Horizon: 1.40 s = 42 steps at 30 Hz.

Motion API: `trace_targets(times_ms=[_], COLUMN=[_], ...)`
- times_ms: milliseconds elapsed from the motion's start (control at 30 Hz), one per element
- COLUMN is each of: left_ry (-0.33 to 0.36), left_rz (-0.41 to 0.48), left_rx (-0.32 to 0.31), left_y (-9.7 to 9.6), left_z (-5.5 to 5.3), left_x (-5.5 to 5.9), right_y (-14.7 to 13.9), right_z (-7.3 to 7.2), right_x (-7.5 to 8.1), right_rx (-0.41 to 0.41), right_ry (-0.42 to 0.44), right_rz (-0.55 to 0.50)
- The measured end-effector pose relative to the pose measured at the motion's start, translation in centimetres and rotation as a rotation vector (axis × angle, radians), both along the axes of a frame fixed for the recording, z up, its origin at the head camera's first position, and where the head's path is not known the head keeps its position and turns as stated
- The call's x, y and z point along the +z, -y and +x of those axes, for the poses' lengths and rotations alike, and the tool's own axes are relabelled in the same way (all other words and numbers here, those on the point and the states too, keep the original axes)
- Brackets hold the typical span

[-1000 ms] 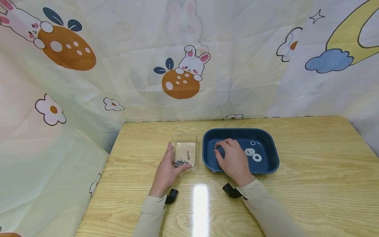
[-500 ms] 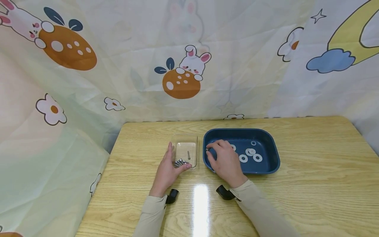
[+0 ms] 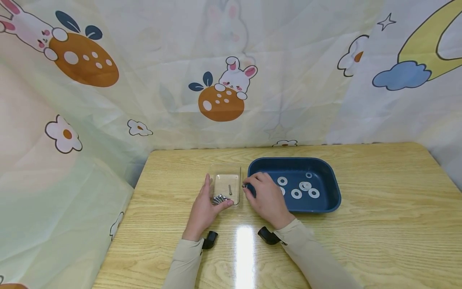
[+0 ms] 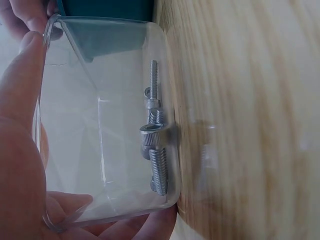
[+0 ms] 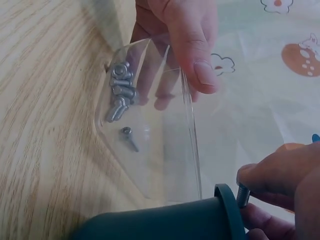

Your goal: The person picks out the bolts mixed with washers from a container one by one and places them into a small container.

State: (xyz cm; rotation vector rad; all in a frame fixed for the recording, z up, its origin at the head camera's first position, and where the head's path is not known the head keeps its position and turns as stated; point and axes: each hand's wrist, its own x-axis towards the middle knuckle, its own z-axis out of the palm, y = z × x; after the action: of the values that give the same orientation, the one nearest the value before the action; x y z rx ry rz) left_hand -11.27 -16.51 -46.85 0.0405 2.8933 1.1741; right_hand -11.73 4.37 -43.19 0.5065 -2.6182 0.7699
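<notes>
My left hand (image 3: 203, 210) grips a small clear plastic box (image 3: 221, 182) on the table, thumb over the near rim and fingers round its left side. Several silver socket-head bolts (image 3: 219, 198) lie in a heap inside, and a single bolt (image 5: 131, 139) lies apart from them. Between thumb and fingertips, my right hand (image 3: 267, 198) pinches another bolt (image 5: 243, 196), its threaded part showing. That hand is over the left rim of a dark blue tray (image 3: 288, 163), just right of the box. Flat white washers (image 3: 314, 193) lie in the tray, some partly covered by the hand.
The wooden table (image 3: 382, 216) extends right of the tray and left of the box. A patterned cloth (image 3: 303, 100) hangs along the table's back edge and left side. A black wrist camera (image 3: 268, 235) sits under the right cuff.
My right hand has moved left across the tray toward the clear box, carrying the bolt and uncovering more washers. The left hand and box have stayed put.
</notes>
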Motion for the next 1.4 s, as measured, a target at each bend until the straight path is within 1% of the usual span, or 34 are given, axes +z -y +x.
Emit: trace_targets(times_ms=[267, 500, 800, 1100, 1400], left_ry=[0.013, 0.018, 0.013, -0.017, -0.016], left_rz=[0.018, 0.01, -0.006, -0.007, 0.001], left_rx=[-0.003, -0.001, 0.005, 0.0, -0.003], left_y=[-0.1, -0.1, -0.1, -0.2, -0.1], left_z=[0.0, 0.0, -0.1, 0.0, 0.0], left_x=[0.1, 0.1, 0.0, 0.0, 0.0], right_y=[0.5, 0.9, 1.5, 1.8, 2.0], right_z=[-0.3, -0.5, -0.6, -0.7, -0.7], right_x=[-0.4, -0.7, -0.7, -0.9, -0.9], right_rx=[0.029, 0.06, 0.091, 0.089, 0.087], right_ry=[0.0, -0.015, -0.035, -0.018, -0.013], right_rz=[0.029, 0.015, 0.035, 0.075, 0.085])
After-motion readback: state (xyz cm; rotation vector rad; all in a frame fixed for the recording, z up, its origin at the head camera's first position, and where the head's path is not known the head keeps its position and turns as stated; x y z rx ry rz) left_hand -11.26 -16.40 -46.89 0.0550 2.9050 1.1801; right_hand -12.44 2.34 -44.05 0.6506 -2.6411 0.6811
